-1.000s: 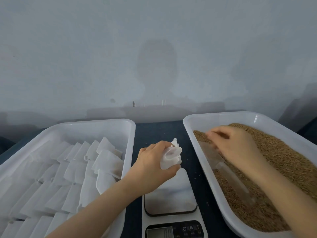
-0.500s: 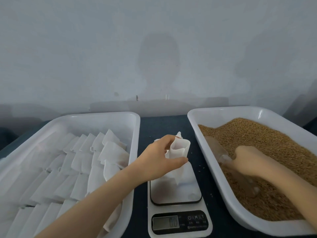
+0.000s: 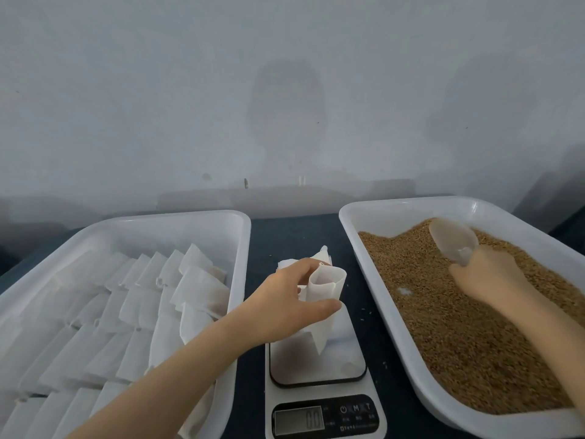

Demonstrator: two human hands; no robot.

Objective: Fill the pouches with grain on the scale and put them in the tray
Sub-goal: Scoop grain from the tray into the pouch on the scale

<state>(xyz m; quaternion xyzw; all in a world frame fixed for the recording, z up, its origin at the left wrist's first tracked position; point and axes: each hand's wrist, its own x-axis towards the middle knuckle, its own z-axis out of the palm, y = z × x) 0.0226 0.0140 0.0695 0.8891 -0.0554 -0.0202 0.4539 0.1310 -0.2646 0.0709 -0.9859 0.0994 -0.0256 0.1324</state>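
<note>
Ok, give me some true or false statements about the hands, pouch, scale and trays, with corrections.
The left hand holds a pouch with its mouth open. True.
The right hand is empty. False: it grips a clear scoop in the grain.
The grain tray sits right of the scale. True.
The left tray holds grain. False: it holds white pouches.
The scale display is dark. False: it shows digits.

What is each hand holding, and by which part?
The left hand pinches an open white pouch near its mouth; the right hand grips a clear scoop by its handle.
</note>
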